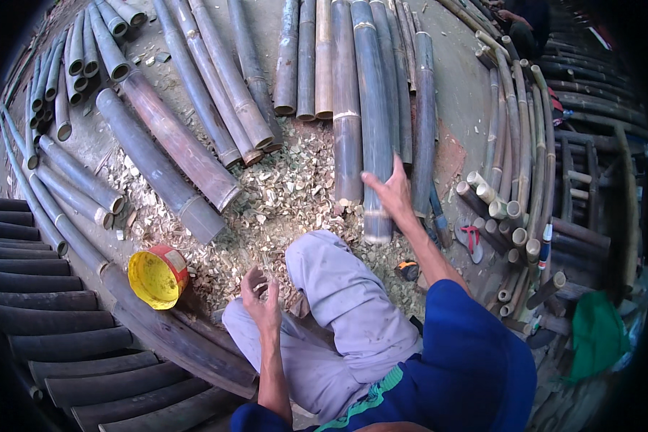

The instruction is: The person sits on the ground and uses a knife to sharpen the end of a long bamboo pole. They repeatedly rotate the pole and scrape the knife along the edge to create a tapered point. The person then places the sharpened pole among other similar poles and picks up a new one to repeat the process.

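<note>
Closest to my camera I saw the blue shirt [475,345], then grey trousers [349,295]. The left hand [262,301] hung half-open near the left leg, its fingers showing nothing held. The right hand [394,194], thumb and fingers spread, lay against the near part of a dark bamboo pole [373,108] straight ahead. Pale chips [266,237] littered the ground; other poles [248,57] fanned outward.

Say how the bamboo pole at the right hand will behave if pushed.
The bamboo pole is probably stiff, given its thick stem. It may roll, being round, unless neighbouring poles stop it. Likely light for its size: upper-left poles show hollow ends.
</note>
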Demonstrator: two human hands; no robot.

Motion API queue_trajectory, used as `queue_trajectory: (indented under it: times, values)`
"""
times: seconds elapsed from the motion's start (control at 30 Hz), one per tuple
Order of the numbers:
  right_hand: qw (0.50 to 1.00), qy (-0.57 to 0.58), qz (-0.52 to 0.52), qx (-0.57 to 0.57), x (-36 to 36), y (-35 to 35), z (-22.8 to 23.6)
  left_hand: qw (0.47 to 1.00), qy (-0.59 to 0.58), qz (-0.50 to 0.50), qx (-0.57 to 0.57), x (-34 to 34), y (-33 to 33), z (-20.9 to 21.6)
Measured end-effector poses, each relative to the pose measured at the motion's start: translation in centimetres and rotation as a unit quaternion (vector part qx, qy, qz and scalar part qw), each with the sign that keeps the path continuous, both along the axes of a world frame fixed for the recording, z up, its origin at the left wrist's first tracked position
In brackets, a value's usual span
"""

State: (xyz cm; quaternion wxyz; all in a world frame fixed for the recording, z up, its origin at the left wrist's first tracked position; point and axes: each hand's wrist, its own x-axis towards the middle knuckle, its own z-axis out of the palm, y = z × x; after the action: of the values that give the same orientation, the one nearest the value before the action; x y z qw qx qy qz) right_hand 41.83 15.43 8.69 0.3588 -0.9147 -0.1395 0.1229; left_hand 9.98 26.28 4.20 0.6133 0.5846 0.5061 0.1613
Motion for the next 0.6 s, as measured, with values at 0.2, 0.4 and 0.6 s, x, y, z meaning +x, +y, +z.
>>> queue_trajectory:
  times: [0.2, 0.4, 0.6]
  values:
    - [0.989, -0.146, -0.02, 0.025, 1.2, -1.9, 0.0, 0.99, 0.138, -0.041, 0.012, -0.4, -5.4, -5.8]
    - [0.985, -0.133, 0.052, -0.097, -5.5, -15.7, -3.3, 0.956, 0.231, -0.181, 0.022, -0.1, -9.1, -5.4]
    - [0.894, 0.144, 0.102, -0.411, -14.6, -34.4, -3.0, 0.892, 0.295, -0.297, 0.17, -3.1, -11.4, -7.7]
